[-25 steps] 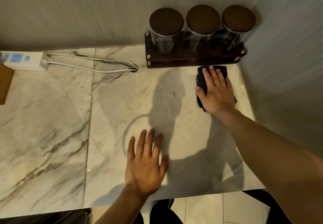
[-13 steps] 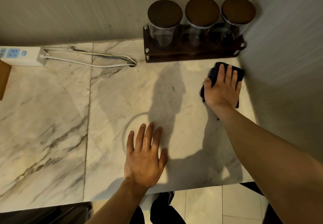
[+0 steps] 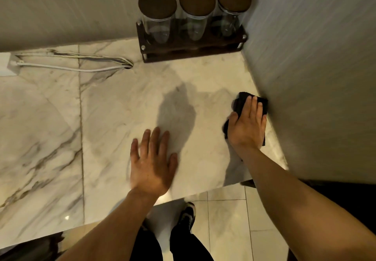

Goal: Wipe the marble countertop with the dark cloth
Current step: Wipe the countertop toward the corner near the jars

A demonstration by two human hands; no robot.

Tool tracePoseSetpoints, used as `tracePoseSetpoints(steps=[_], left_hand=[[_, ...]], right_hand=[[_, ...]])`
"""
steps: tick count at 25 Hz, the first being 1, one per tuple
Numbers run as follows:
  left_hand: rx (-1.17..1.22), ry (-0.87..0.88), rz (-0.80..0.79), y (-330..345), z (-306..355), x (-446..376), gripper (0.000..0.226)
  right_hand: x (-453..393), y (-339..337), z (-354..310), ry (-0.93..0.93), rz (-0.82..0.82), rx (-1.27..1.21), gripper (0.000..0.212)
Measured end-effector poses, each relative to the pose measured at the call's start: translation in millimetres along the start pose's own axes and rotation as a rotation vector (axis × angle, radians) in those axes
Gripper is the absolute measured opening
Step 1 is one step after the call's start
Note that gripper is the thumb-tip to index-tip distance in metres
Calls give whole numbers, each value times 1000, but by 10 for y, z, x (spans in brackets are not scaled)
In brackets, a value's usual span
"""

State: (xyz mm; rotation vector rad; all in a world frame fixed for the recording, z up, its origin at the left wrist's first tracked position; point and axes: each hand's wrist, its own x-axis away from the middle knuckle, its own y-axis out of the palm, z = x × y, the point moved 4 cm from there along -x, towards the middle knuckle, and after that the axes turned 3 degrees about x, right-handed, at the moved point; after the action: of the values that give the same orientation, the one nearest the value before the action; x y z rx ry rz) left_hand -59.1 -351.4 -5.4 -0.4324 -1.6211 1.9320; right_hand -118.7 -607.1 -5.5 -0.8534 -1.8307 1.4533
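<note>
Right hand: my right hand [image 3: 247,127] lies flat, palm down, fingers stretched out and close together, pressing on the dark cloth [image 3: 241,102]; it is spread over the cloth, not closed around it.
Left hand: my left hand [image 3: 151,164] rests flat on the bare marble with the fingers fanned apart, holding nothing.
Cloth: bunched under my right palm, showing past the fingertips and beside the thumb, right against the side wall [image 3: 315,77] on the countertop's right edge.
Countertop: the marble countertop [image 3: 50,138] is pale with grey veins and a straight seam running front to back, left of my left hand.
Corner: 3 glass jars [image 3: 195,14] with dark round lids stand side by side in a dark wooden rack [image 3: 191,53] where the back wall meets the side wall, well apart from the cloth.
Back left: a white cable [image 3: 71,68] lies looped along the back wall.
Below: a dark shoe [image 3: 188,215] on pale floor tiles past the counter's front edge.
</note>
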Motion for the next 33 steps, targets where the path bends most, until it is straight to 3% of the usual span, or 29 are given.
tracePoseSetpoints(steps=[16, 25, 30, 33], left_hand=[[61, 41, -55, -70, -51, -24, 60], [148, 57, -92, -267, -293, 351, 55], [183, 98, -84, -350, -385, 630, 52], [236, 111, -70, -419, -331, 765, 54]], right_hand=[[999, 35, 546, 211, 144, -88, 57], [1392, -20, 709, 271, 128, -257, 53], [1738, -5, 828, 420, -22, -417, 52], [1976, -37, 769, 581, -221, -650, 42]])
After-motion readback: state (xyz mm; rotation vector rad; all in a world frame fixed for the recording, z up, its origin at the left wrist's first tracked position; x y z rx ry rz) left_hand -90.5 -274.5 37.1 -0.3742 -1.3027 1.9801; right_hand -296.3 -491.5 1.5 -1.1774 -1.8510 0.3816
